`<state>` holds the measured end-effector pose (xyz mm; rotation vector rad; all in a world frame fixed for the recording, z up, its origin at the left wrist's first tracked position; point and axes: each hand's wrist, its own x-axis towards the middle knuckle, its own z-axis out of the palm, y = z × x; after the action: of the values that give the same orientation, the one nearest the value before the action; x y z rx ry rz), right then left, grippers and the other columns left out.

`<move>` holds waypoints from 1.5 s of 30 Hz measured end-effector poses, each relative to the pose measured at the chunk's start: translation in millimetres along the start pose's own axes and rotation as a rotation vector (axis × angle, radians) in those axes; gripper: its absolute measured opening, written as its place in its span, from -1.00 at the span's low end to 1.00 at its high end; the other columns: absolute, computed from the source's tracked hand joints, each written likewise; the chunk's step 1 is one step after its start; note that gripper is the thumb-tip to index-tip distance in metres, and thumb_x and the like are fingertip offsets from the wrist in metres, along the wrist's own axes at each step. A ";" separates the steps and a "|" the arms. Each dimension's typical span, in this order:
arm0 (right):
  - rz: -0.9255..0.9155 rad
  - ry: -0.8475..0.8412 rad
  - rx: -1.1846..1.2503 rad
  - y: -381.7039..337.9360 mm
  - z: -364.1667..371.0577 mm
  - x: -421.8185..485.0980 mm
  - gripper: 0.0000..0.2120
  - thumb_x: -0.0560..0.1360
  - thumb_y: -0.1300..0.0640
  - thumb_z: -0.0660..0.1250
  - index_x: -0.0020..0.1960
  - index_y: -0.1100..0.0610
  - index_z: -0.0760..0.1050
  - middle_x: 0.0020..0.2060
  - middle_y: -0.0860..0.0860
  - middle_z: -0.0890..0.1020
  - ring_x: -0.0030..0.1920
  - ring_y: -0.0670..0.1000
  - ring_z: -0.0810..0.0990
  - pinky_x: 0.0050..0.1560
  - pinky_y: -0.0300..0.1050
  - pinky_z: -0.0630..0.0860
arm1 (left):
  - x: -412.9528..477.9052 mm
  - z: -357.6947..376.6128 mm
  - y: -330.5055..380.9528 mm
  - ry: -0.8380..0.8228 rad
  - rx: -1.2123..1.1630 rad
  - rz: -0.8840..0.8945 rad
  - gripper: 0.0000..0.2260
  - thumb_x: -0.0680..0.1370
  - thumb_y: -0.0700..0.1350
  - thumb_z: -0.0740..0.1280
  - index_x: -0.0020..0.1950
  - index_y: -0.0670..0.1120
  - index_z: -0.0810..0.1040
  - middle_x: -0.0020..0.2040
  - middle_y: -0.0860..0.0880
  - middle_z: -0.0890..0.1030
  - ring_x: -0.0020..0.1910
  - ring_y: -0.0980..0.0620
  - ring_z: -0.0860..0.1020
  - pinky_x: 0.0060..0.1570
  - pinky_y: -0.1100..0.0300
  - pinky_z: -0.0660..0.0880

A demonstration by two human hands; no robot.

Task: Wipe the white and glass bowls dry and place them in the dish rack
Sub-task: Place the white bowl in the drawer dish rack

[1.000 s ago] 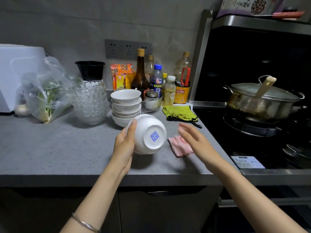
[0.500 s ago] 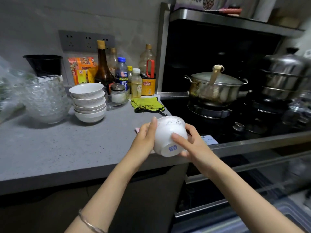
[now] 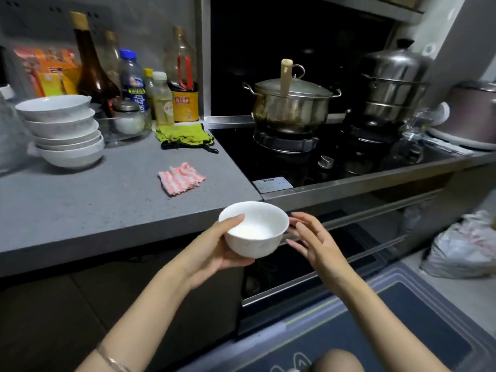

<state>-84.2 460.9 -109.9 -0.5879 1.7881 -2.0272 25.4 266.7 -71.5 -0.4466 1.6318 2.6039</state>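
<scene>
head view. holds a white bowl [image 3: 255,229] upright at 6 o'clock of the frame's middle, past the counter [image 3: 80,205] edge, over floor. grips it in the left hand [image 3: 212,253]: thumb hooked over the near rim, fingers curled under the base. right hand [image 3: 311,240] at 3 o'clock of the bowl, fingers loose and spread, holding nothing. fingertips just beside the rim; cannot tell whether touching. pink striped cloth [image 3: 181,178] crumpled on the counter at 10 o'clock of the bowl, in neither hand. no dish rack to be made out anywhere.

what could go wrong:
- could slip from the one-handed grip if damp, and would likely break, with nothing beneath but floor.
- could knock the steel stove edge [image 3: 349,182] at 2 o'clock on a turn toward the rack.
- might reach the rack damp, judging by the cloth lying out of hand.
- could smear the inside where the thumb rests.

counted:
- one bowl in hand.
- five in the stack of white bowls [image 3: 61,130], farther out at 10 o'clock, going by visible rims.
- blurred glassware [image 3: 10,140], probably the glass bowls, cut off at the frame's 9 o'clock edge; number impossible to tell.
- one pink cloth.
- one green mitt [image 3: 185,134] at 11 o'clock.
- about six bottles [image 3: 131,76] behind it.
- one lidded pot [image 3: 291,108] near 12 o'clock.
- one steamer [image 3: 394,84] between 1 and 2 o'clock.
</scene>
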 end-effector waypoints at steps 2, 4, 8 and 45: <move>0.194 0.131 0.131 38.3 -13.6 5.9 -0.31 0.24 -0.17 0.52 0.26 0.14 0.46 0.21 0.11 0.59 0.24 0.08 0.56 0.19 -0.05 0.53 | 1.0 -6.8 -16.4 0.028 0.024 0.005 -0.52 0.38 0.03 0.42 0.27 0.00 0.45 0.27 -0.10 0.50 0.15 -0.10 0.56 -0.17 0.05 0.62; 0.298 0.193 0.208 67.2 -20.9 18.1 -0.41 0.39 -0.01 0.42 0.34 0.20 0.38 0.30 0.16 0.51 0.24 0.09 0.55 0.18 -0.04 0.51 | 2.6 -13.9 -28.7 0.064 0.081 0.019 -0.49 0.37 0.04 0.49 0.29 0.04 0.46 0.28 -0.08 0.50 0.18 -0.11 0.56 -0.17 0.06 0.61; 0.411 0.200 0.333 91.3 -20.6 49.5 -0.43 0.54 0.04 0.32 0.46 0.22 0.24 0.44 0.18 0.32 0.35 0.15 0.43 0.32 0.04 0.42 | 5.4 -28.4 -45.4 0.092 0.143 0.032 -0.46 0.33 0.07 0.44 0.30 0.10 0.46 0.28 -0.06 0.53 0.18 -0.10 0.57 -0.15 0.05 0.61; -0.074 0.165 -1.403 56.1 -87.2 50.5 -0.62 0.55 -0.19 0.22 -0.21 0.09 0.54 -0.32 -0.05 0.57 -0.21 0.00 0.56 -0.29 -0.14 0.30 | 53.1 -18.5 -98.1 0.078 0.051 -0.007 -0.56 0.30 0.02 0.41 0.17 0.05 0.53 0.16 -0.09 0.59 0.02 -0.10 0.64 -0.24 0.09 0.62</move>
<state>-173.5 499.9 -171.6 -0.8064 3.1278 -0.5256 -3.5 287.8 -178.7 -0.5566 1.7124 2.5642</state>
